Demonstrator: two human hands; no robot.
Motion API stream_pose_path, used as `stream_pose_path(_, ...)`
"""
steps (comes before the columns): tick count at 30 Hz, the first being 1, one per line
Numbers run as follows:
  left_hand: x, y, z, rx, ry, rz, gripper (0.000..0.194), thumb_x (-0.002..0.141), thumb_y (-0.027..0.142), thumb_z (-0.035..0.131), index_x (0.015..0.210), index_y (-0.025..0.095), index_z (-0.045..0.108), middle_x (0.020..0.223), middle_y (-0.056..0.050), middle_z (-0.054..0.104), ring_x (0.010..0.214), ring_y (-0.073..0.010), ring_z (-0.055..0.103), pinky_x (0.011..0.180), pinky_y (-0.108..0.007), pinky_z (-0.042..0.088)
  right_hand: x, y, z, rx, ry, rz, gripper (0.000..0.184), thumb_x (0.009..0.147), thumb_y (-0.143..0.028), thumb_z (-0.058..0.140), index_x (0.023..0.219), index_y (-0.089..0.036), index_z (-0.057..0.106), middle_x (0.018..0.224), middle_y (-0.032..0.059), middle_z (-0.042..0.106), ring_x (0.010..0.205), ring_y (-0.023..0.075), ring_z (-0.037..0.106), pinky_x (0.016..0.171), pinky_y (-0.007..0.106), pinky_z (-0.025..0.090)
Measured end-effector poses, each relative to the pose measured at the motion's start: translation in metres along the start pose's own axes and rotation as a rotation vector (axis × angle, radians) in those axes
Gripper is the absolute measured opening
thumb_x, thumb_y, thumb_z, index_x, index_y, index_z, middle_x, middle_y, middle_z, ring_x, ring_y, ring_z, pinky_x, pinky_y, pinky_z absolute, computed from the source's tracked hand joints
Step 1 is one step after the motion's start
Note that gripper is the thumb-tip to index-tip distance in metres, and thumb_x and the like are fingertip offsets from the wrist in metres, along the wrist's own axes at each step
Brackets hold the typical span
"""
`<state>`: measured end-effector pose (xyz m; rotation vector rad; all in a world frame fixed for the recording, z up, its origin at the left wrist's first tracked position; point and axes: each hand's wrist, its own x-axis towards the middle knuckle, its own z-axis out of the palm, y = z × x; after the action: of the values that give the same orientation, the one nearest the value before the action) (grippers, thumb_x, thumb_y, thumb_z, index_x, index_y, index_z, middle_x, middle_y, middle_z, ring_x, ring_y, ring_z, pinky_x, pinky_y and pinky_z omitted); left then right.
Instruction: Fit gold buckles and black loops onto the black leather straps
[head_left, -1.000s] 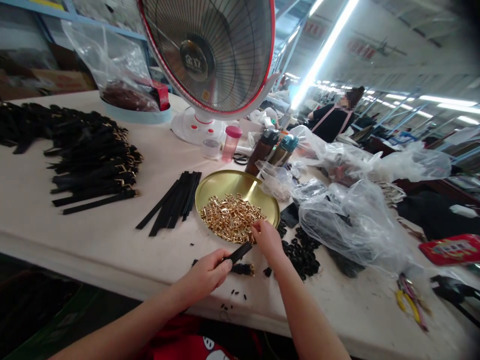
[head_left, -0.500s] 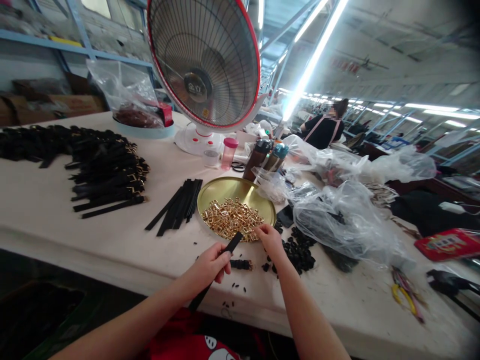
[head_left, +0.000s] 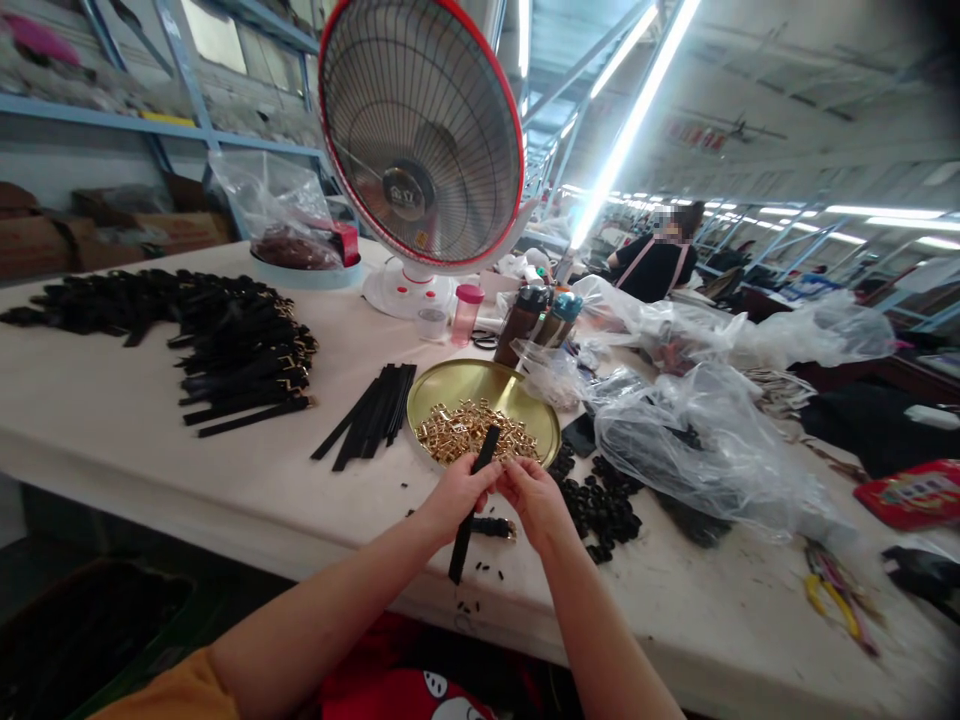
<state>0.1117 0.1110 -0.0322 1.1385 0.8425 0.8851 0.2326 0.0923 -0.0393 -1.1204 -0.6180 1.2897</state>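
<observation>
A flat black strap [head_left: 463, 548] is gripped in my left hand [head_left: 457, 497], its upper end pointing at the round gold tray [head_left: 427, 385]. My right hand [head_left: 531, 500] is closed in a pinch, its fingertips meeting those of my left hand; whatever is between them is too small to make out. Both hands are over the tray's near rim. Gold metal buckles [head_left: 480, 428] lie heaped in the tray. Just below my hands a short black strap piece with gold metal [head_left: 491, 527] lies on the table, with small black bits near it.
Left of the tray lie loose black straps [head_left: 367, 415] and a long pile of straps with buckles [head_left: 240, 340]. Small black pieces [head_left: 600, 505] and plastic bags [head_left: 675, 430] are on the right, with yellow-handled pliers [head_left: 832, 600] beyond. A fan [head_left: 420, 150] and bottles [head_left: 521, 325] stand behind.
My right hand has left the buckles and come to my left hand, fingertips together. The strap in my left hand is now steeper, with its lower end in the open. The view has shifted slightly.
</observation>
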Motion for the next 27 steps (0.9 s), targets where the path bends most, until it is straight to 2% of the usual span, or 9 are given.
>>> stream_pose_path(2, 0.001, 0.002, -0.002, 0.017, -0.017, -0.005, 0.028, 0.074, 0.041, 0.053, 0.071, 0.016, 0.042, 0.054, 0.007, 0.042, 0.038, -0.0030, 0.034, 0.037, -0.017, 0.026, -0.006, 0.001, 0.001, 0.005, -0.003, 0.003, 0.032, 0.056, -0.031, 0.075, 0.078, -0.018, 0.057, 0.067, -0.0031, 0.061, 0.054, 0.0086, 0.057, 0.059, 0.025, 0.050)
stream_pose_path(7, -0.007, 0.011, -0.009, 0.102, -0.149, -0.095, 0.024, 0.072, 0.038, 0.053, 0.071, 0.015, 0.046, 0.048, 0.009, 0.040, 0.035, -0.0030, 0.032, 0.035, -0.016, 0.023, -0.027, 0.004, -0.002, -0.053, -0.040, 0.015, 0.036, 0.062, -0.033, 0.072, 0.092, -0.018, 0.060, 0.070, -0.0024, 0.063, 0.055, 0.0079, 0.057, 0.060, 0.024, 0.049)
stream_pose_path(11, -0.013, 0.015, -0.007, 0.213, -0.179, -0.169, 0.017, 0.070, 0.031, 0.051, 0.068, 0.015, 0.047, 0.045, 0.009, 0.038, 0.036, -0.0040, 0.031, 0.035, -0.017, 0.022, -0.043, 0.009, -0.006, -0.072, -0.041, 0.074, 0.035, 0.065, -0.036, 0.068, 0.095, -0.018, 0.062, 0.071, -0.0011, 0.064, 0.058, 0.0090, 0.057, 0.063, 0.026, 0.049)
stream_pose_path(14, -0.016, 0.017, -0.004, 0.285, -0.174, -0.176, 0.015, 0.071, 0.030, 0.047, 0.068, 0.015, 0.047, 0.046, 0.008, 0.037, 0.038, -0.0050, 0.031, 0.036, -0.017, 0.023, -0.053, 0.010, -0.006, -0.088, -0.065, 0.058, 0.037, 0.068, -0.033, 0.066, 0.103, -0.021, 0.060, 0.081, -0.0002, 0.065, 0.067, 0.0109, 0.058, 0.070, 0.028, 0.048)
stream_pose_path(16, -0.019, 0.017, -0.003, 0.360, -0.144, -0.134, 0.015, 0.073, 0.029, 0.046, 0.070, 0.014, 0.049, 0.049, 0.007, 0.040, 0.040, -0.0057, 0.033, 0.038, -0.018, 0.025, -0.058, 0.009, -0.004, -0.115, -0.075, 0.015, 0.042, 0.066, -0.030, 0.067, 0.107, -0.023, 0.057, 0.084, -0.0003, 0.063, 0.071, 0.0119, 0.058, 0.071, 0.028, 0.048)
stream_pose_path(18, -0.022, 0.016, -0.003, 0.466, -0.083, -0.026, 0.016, 0.074, 0.029, 0.047, 0.072, 0.014, 0.051, 0.054, 0.005, 0.045, 0.047, -0.0075, 0.039, 0.043, -0.019, 0.029, -0.061, 0.009, -0.002, -0.134, -0.048, -0.034, 0.044, 0.065, -0.029, 0.068, 0.107, -0.023, 0.055, 0.079, -0.0011, 0.062, 0.068, 0.0118, 0.056, 0.067, 0.027, 0.047)
stream_pose_path(21, -0.027, 0.015, -0.004, 0.593, -0.016, 0.134, 0.019, 0.077, 0.032, 0.047, 0.075, 0.014, 0.053, 0.065, 0.001, 0.054, 0.059, -0.0111, 0.046, 0.052, -0.021, 0.034, -0.062, 0.011, 0.000, -0.087, 0.008, -0.024, 0.037, 0.068, -0.033, 0.066, 0.102, -0.022, 0.056, 0.072, -0.0022, 0.059, 0.061, 0.0105, 0.054, 0.062, 0.026, 0.047)
stream_pose_path(24, -0.032, 0.013, -0.005, 0.672, -0.005, 0.154, 0.022, 0.080, 0.035, 0.045, 0.080, 0.015, 0.054, 0.069, 0.000, 0.057, 0.062, -0.0129, 0.049, 0.055, -0.023, 0.036, -0.061, 0.015, 0.001, -0.015, -0.005, 0.056, 0.028, 0.068, -0.032, 0.067, 0.092, -0.021, 0.059, 0.074, -0.0021, 0.059, 0.059, 0.0090, 0.053, 0.061, 0.025, 0.046)
stream_pose_path(27, -0.036, 0.012, -0.006, 0.729, -0.017, 0.137, 0.021, 0.080, 0.034, 0.045, 0.081, 0.015, 0.055, 0.069, -0.001, 0.059, 0.062, -0.0139, 0.051, 0.055, -0.023, 0.036, -0.063, 0.017, 0.003, -0.081, -0.016, 0.012, 0.024, 0.068, -0.033, 0.066, 0.087, -0.019, 0.060, 0.072, -0.0019, 0.058, 0.058, 0.0086, 0.051, 0.059, 0.024, 0.044)
